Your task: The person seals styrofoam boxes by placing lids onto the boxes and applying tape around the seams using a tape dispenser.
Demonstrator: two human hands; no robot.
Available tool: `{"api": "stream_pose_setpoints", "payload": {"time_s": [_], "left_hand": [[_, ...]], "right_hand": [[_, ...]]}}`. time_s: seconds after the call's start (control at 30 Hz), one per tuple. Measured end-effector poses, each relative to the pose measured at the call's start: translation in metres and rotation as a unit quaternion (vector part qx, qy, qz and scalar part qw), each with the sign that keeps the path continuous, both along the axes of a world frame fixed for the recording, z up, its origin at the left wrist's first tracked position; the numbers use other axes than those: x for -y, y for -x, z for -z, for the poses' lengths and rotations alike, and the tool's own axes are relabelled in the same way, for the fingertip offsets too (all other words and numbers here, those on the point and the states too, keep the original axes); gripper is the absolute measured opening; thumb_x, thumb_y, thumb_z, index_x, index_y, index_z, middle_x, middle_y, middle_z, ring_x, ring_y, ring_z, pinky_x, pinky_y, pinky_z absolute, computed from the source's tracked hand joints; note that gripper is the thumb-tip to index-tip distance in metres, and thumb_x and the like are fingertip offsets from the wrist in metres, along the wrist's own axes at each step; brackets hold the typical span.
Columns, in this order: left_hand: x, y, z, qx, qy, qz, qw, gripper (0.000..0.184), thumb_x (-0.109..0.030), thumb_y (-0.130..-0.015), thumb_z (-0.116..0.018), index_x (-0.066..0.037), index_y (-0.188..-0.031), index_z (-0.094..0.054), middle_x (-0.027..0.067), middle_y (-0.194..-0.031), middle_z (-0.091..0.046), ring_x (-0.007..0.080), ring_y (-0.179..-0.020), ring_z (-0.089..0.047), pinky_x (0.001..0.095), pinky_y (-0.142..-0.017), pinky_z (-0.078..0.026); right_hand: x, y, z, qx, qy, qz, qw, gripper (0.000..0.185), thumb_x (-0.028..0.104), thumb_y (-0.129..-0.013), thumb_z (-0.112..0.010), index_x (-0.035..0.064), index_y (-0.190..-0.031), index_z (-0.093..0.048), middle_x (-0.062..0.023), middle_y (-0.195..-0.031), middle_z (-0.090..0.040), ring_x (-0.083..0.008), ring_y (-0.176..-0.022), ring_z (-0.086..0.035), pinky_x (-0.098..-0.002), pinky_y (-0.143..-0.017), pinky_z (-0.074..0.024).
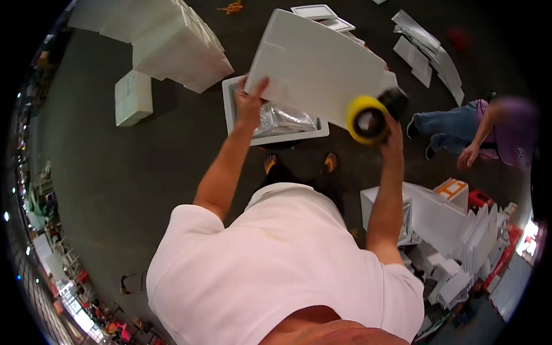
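A large white foam lid (316, 63) is held up at a tilt over a white foam box (230, 112). Silvery wrapping (282, 119) shows inside the box, partly covered by the lid. My left hand (248, 104) grips the lid's left edge, its thumb on the upper face. At the lid's right end, my right hand (393, 137) is closed around a tape dispenser (367, 119) with a yellow roll and a blurred black part. Whether my right fingers also hold the lid, I cannot tell.
Stacked white foam boxes (172, 52) stand at upper left, a single box (133, 99) beside them. Foam lids (428, 52) lie on the floor at upper right. Another person (477, 129) is at right. Below them, foam boxes and panels (437, 215) are piled up.
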State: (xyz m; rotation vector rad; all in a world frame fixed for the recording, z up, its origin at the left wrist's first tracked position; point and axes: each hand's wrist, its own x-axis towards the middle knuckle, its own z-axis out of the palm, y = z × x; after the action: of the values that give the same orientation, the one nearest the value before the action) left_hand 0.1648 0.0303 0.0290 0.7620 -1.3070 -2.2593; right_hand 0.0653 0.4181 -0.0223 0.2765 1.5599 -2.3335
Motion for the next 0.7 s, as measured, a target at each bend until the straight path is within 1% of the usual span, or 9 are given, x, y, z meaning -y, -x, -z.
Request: {"api": "stream_pose_setpoints", "payload": {"time_s": [0.1,0.17,0.3,0.43,0.47,0.53,0.57,0.67,0.7], "left_hand": [[0.052,-0.019,-0.011,-0.038,0.025,0.028,0.999,0.05,-0.018,-0.083,-0.078,-0.005,-0.122,-0.049,0.0089,-0.109,-0.062,0.0194,-0.094,-0.065,0.0347,-0.077,-0.057],[0.071,-0.038,-0.014,-0.02,0.014,0.007,1.0,0.05,-0.018,-0.083,-0.078,-0.005,-0.122,-0.049,0.009,-0.109,-0.061,0.0193,-0.093,-0.064,0.0346,-0.073,-0.058],[0.078,-0.091,0.025,0.118,0.055,-0.032,0.991,0.051,-0.019,-0.087,-0.074,0.0,-0.126,-0.048,0.0111,-0.113,-0.06,0.0191,-0.097,-0.062,0.0328,-0.077,-0.054],[0.072,-0.15,0.115,0.287,0.227,0.03,0.93,0.066,-0.03,-0.082,-0.079,0.007,-0.125,-0.047,0.0185,-0.121,-0.057,0.0276,-0.099,-0.062,0.037,-0.09,-0.048],[0.063,-0.153,0.126,0.279,0.233,0.041,0.931,0.066,-0.03,-0.082,-0.079,0.007,-0.125,-0.047,0.0185,-0.121,-0.057,0.0276,-0.099,-0.062,0.037,-0.09,-0.048],[0.044,-0.162,0.147,0.232,0.301,-0.041,0.924,0.067,-0.028,-0.082,-0.079,0.008,-0.127,-0.046,0.0189,-0.124,-0.056,0.0268,-0.11,-0.057,0.0374,-0.095,-0.045],[0.04,-0.162,0.152,0.172,0.257,-0.056,0.949,0.068,-0.03,-0.082,-0.079,0.009,-0.126,-0.046,0.022,-0.125,-0.055,0.0298,-0.115,-0.054,0.0391,-0.099,-0.042],[0.051,-0.163,0.158,0.11,0.332,-0.027,0.936,0.068,-0.031,-0.084,-0.076,0.01,-0.128,-0.044,0.0224,-0.122,-0.055,0.0321,-0.115,-0.053,0.0398,-0.099,-0.042],[0.055,-0.163,0.159,0.192,0.397,-0.017,0.897,0.066,-0.033,-0.085,-0.075,0.009,-0.126,-0.046,0.0228,-0.122,-0.055,0.0323,-0.115,-0.053,0.0404,-0.1,-0.042]], "right_hand": [[0.083,-0.003,-0.043,-0.219,-0.189,-0.075,0.954,0.039,0.024,-0.094,-0.062,0.0032,-0.126,-0.059,-0.0085,-0.122,-0.063,-0.0191,-0.116,-0.058,-0.0343,-0.096,-0.0466],[0.111,-0.001,-0.056,0.049,0.026,-0.081,0.995,0.042,0.027,-0.092,-0.065,0.0035,-0.127,-0.058,-0.0074,-0.12,-0.063,-0.0196,-0.114,-0.058,-0.0336,-0.098,-0.044],[0.138,-0.004,-0.036,0.038,-0.032,-0.096,0.994,0.044,0.031,-0.09,-0.067,0.0034,-0.124,-0.06,-0.0061,-0.116,-0.064,-0.0194,-0.108,-0.06,-0.0326,-0.094,-0.0452],[0.156,-0.015,-0.006,0.044,-0.173,-0.163,0.97,0.046,0.031,-0.086,-0.07,0.0032,-0.121,-0.062,-0.0063,-0.109,-0.065,-0.018,-0.101,-0.058,-0.0295,-0.089,-0.0444],[0.173,-0.033,-0.02,0.015,-0.258,-0.143,0.955,0.047,0.033,-0.084,-0.071,0.0025,-0.12,-0.062,-0.0068,-0.108,-0.065,-0.0184,-0.099,-0.058,-0.0299,-0.089,-0.0443],[0.178,-0.046,-0.011,0.066,-0.228,-0.134,0.962,0.05,0.034,-0.082,-0.072,0.0011,-0.119,-0.061,-0.008,-0.108,-0.065,-0.0191,-0.098,-0.059,-0.031,-0.088,-0.0449],[0.171,-0.035,0.031,0.071,-0.201,-0.13,0.968,0.051,0.034,-0.082,-0.072,0.001,-0.119,-0.061,-0.0092,-0.109,-0.065,-0.0184,-0.098,-0.059,-0.0309,-0.087,-0.0458],[0.162,-0.034,0.06,0.061,-0.145,-0.14,0.978,0.046,0.031,-0.085,-0.069,0.0019,-0.12,-0.062,-0.0082,-0.104,-0.068,-0.0212,-0.094,-0.064,-0.0351,-0.084,-0.0503],[0.159,-0.036,0.06,0.055,-0.121,-0.17,0.976,0.037,0.029,-0.09,-0.064,0.0053,-0.118,-0.065,-0.0099,-0.1,-0.07,-0.0215,-0.089,-0.067,-0.0388,-0.084,-0.052]]}}
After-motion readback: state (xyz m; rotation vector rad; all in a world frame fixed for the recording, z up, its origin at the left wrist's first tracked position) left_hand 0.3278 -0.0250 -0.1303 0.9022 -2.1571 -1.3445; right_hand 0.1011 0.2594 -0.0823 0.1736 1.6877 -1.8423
